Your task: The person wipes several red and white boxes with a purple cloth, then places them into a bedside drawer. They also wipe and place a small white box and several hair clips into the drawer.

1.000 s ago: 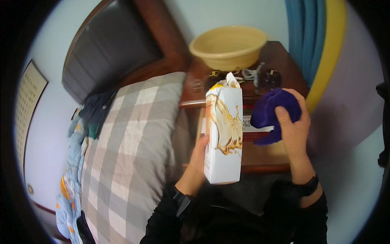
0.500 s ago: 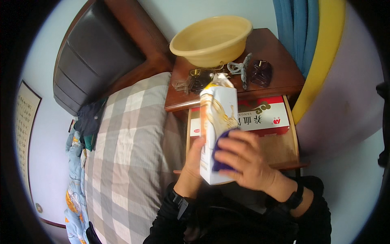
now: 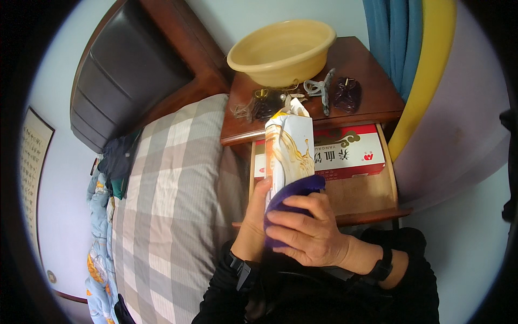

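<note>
My left hand (image 3: 252, 224) grips a tall white carton (image 3: 291, 146) from its left side, the thumb lying along the edge. A golden splash pattern covers its faces, and its top flap stands up. Against the lower front of the carton my right hand (image 3: 313, 229) presses a purple cloth (image 3: 297, 190), its fingers bent over the fabric. The carton is tilted above a pulled-out wooden drawer (image 3: 364, 200). Inside the drawer, a red and white flat box (image 3: 359, 153) lies at the back. The carton hides part of it, and the cloth hides the carton's lower end.
On the nightstand top (image 3: 372, 65) stand a yellow basin (image 3: 280, 54), a grey claw clip (image 3: 324, 90), a dark plastic-looking bundle (image 3: 347, 96) and other small items. A bed with a checked cover (image 3: 167, 173) is at left; blue and yellow curtains (image 3: 396, 48) hang at right.
The purple cloth has moved down and left over the carton's lower part, with my right hand on it. More of the cloth shows now. My left hand keeps its hold.
</note>
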